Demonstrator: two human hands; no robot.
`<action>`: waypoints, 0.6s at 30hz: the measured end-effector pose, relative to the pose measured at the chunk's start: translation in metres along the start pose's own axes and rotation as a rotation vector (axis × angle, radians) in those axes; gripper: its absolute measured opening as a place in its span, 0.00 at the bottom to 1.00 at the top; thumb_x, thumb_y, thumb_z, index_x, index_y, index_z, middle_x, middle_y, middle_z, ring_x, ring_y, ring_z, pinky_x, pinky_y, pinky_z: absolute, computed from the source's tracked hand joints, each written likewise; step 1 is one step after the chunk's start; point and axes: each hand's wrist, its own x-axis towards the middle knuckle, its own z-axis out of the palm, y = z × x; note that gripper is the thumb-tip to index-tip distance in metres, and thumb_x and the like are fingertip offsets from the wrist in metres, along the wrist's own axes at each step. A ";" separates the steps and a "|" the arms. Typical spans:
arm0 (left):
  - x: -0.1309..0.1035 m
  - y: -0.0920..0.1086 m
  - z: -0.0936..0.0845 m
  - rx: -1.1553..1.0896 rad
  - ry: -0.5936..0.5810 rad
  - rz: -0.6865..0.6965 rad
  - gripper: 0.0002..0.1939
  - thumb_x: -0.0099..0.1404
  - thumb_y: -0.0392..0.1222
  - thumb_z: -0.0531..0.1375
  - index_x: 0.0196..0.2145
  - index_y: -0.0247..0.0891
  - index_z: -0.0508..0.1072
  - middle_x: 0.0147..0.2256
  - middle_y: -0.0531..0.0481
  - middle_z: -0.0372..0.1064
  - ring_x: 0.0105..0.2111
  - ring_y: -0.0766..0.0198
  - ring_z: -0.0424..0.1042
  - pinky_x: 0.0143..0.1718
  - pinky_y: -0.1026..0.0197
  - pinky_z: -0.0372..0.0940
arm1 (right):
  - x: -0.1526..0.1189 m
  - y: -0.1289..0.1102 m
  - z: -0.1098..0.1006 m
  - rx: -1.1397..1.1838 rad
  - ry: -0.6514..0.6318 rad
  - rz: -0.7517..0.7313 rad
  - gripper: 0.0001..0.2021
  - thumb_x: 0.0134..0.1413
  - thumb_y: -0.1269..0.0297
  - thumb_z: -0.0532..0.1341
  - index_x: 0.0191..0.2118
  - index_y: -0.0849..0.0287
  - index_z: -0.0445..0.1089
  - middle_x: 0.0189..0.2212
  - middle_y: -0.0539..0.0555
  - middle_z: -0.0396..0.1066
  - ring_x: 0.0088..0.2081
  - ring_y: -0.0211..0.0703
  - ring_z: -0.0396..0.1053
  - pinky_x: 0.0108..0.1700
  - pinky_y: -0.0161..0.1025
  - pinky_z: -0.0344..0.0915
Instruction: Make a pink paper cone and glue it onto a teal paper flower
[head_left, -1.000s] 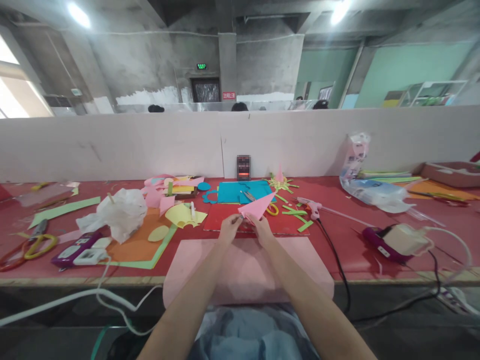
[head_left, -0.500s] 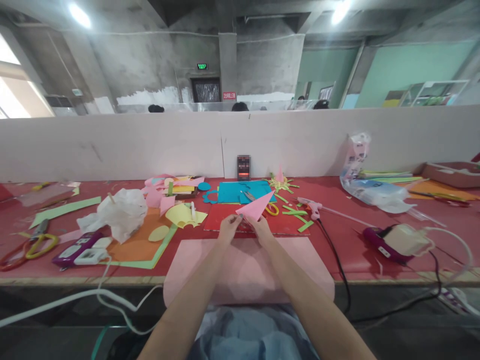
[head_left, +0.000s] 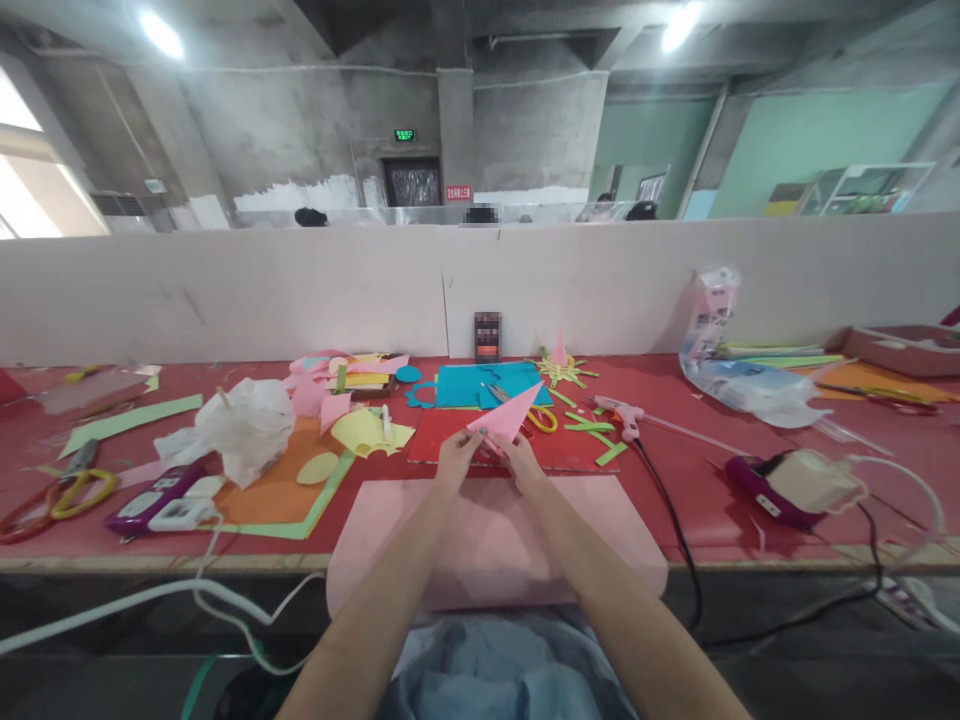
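Pink and seemingly shaped already, though not yet set down: holds a pointed paper cone (head_left: pixel 508 412) by its lower end, in clamped fingertips of left hand (head_left: pixel 454 458) and right hand (head_left: pixel 524 464), over the red board (head_left: pixel 431 440), base partly hidden.

Left hand (head_left: pixel 455 459), right hand (head_left: pixel 523 460) and folded pink paper (head_left: pixel 508 412) filled centre. Pale partition (head_left: pixel 337 290) barred far reach behind. Right of centre, scissors (head_left: pixel 553 417), glue gun (head_left: pixel 628 417) crowded tabletop (head_left: pixel 696 488); black cord (head_left: pixel 673 502) trailed to front edge. Passage lay between cord and purple power strip (head_left: pixel 789 511), lower right. Crumpled white bag (head_left: pixel 253 425) bulked at left.
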 end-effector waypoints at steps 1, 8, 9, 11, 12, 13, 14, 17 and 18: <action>0.000 0.000 0.000 0.002 0.006 -0.003 0.14 0.53 0.50 0.58 0.21 0.35 0.70 0.20 0.51 0.69 0.22 0.65 0.69 0.24 0.65 0.62 | -0.001 -0.001 0.001 0.022 -0.021 0.005 0.19 0.35 0.55 0.66 0.36 0.61 0.71 0.30 0.54 0.74 0.31 0.44 0.70 0.35 0.40 0.64; 0.003 -0.005 -0.002 0.021 0.061 0.046 0.15 0.53 0.52 0.58 0.22 0.36 0.68 0.21 0.52 0.69 0.23 0.65 0.68 0.26 0.64 0.61 | -0.001 -0.002 0.002 0.031 -0.078 -0.024 0.20 0.36 0.54 0.66 0.38 0.60 0.72 0.32 0.54 0.74 0.36 0.45 0.69 0.38 0.39 0.62; 0.003 -0.004 -0.002 0.028 0.063 0.060 0.15 0.54 0.52 0.58 0.21 0.36 0.68 0.21 0.53 0.69 0.23 0.65 0.68 0.27 0.64 0.62 | 0.000 -0.001 0.002 0.033 -0.086 -0.024 0.20 0.36 0.54 0.66 0.38 0.60 0.72 0.32 0.54 0.74 0.36 0.45 0.69 0.38 0.39 0.62; 0.002 -0.003 -0.003 0.053 0.065 0.094 0.16 0.54 0.53 0.57 0.21 0.37 0.67 0.21 0.53 0.68 0.23 0.66 0.68 0.28 0.64 0.61 | -0.001 0.000 0.002 0.044 -0.098 -0.020 0.20 0.37 0.55 0.66 0.39 0.60 0.72 0.33 0.54 0.74 0.36 0.45 0.69 0.38 0.39 0.62; 0.002 -0.002 -0.003 0.068 0.070 0.110 0.17 0.55 0.53 0.56 0.20 0.37 0.66 0.20 0.53 0.67 0.23 0.66 0.67 0.29 0.64 0.61 | -0.001 0.000 0.003 0.050 -0.104 -0.017 0.20 0.37 0.56 0.66 0.39 0.60 0.71 0.34 0.55 0.74 0.36 0.45 0.69 0.38 0.39 0.62; 0.002 -0.002 -0.003 0.081 0.078 0.123 0.17 0.55 0.53 0.56 0.20 0.37 0.65 0.20 0.53 0.67 0.23 0.66 0.67 0.29 0.65 0.61 | -0.002 0.000 0.003 0.057 -0.105 -0.015 0.20 0.37 0.56 0.66 0.39 0.60 0.71 0.34 0.55 0.74 0.37 0.45 0.69 0.38 0.39 0.63; 0.002 -0.002 -0.004 0.091 0.085 0.132 0.17 0.55 0.53 0.56 0.19 0.37 0.65 0.20 0.54 0.66 0.23 0.67 0.66 0.29 0.65 0.61 | -0.003 -0.001 0.004 0.064 -0.107 -0.014 0.20 0.37 0.56 0.66 0.40 0.60 0.71 0.34 0.55 0.74 0.37 0.46 0.69 0.39 0.39 0.63; 0.003 -0.002 -0.005 0.085 0.096 0.146 0.18 0.56 0.53 0.56 0.19 0.37 0.64 0.19 0.54 0.65 0.22 0.68 0.65 0.28 0.65 0.60 | -0.006 -0.005 0.006 0.079 -0.105 -0.005 0.21 0.36 0.55 0.66 0.40 0.60 0.71 0.34 0.54 0.74 0.37 0.46 0.69 0.38 0.39 0.63; 0.003 -0.003 -0.005 0.074 0.094 0.147 0.18 0.56 0.54 0.56 0.19 0.37 0.63 0.19 0.54 0.64 0.22 0.68 0.65 0.28 0.65 0.60 | -0.006 -0.006 0.007 0.081 -0.098 0.003 0.22 0.36 0.54 0.66 0.40 0.59 0.71 0.34 0.54 0.74 0.37 0.46 0.70 0.38 0.39 0.64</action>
